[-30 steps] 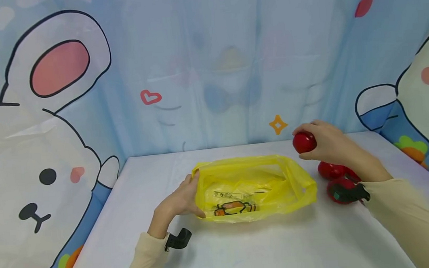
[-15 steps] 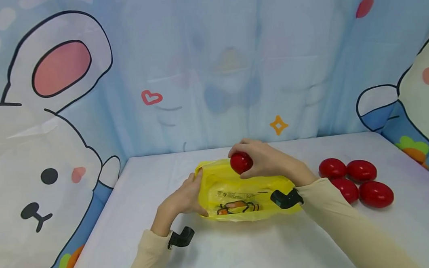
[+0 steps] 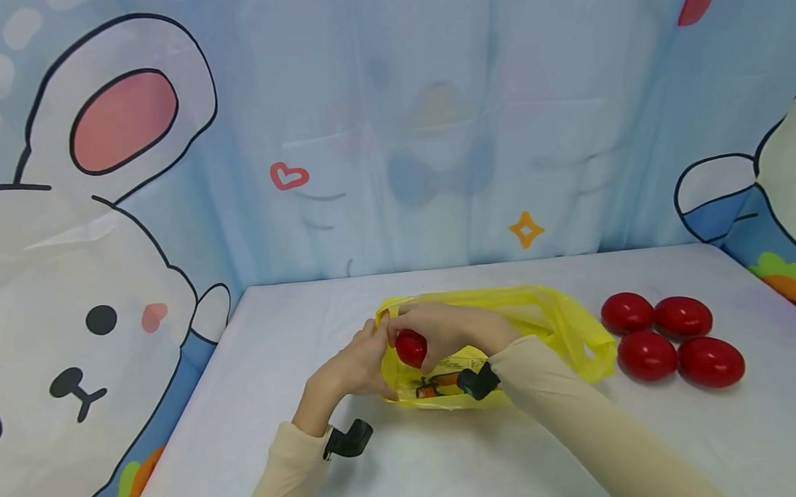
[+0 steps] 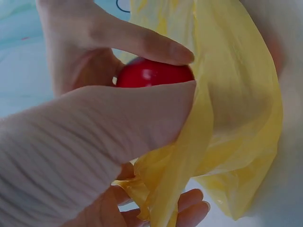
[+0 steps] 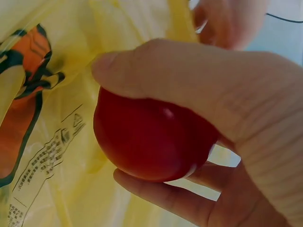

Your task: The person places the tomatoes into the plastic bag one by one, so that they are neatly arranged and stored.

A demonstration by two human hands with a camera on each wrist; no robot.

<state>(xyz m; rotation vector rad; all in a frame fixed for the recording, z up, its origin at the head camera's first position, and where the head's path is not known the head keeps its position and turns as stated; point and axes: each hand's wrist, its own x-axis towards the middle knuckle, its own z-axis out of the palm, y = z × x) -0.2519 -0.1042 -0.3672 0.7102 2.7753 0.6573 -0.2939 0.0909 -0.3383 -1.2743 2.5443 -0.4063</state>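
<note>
- The right hand point(image 3: 443, 332) has its grip closed around a red egg point(image 3: 411, 347), thumb over the top and fingers curled beneath it, as the right wrist view shows plainly.
- That red egg sits inside the mouth of the yellow bag point(image 3: 564, 330), at the bag's left end, with the plastic just under it; whether it touches the plastic cannot be told.
- The left hand point(image 3: 350, 367) pinches the left rim of the yellow bag, thumb on one side of the plastic and fingers on the other, holding the opening up; this grip is closed on the bag.
- The two hands are just beside each other at the bag's left end.
- The yellow bag lies on the white surface point(image 3: 450, 463) about midway between its left and right edges, nearer the back edge than the front, with an orange and black print point(image 3: 435, 385) on its lower side.
- Four more red eggs point(image 3: 673, 337) lie in a tight cluster on the surface to the right of the bag, toward the right edge, apart from both hands.
- A cartoon backdrop point(image 3: 129, 142) stands behind the surface's back and side edges.
</note>
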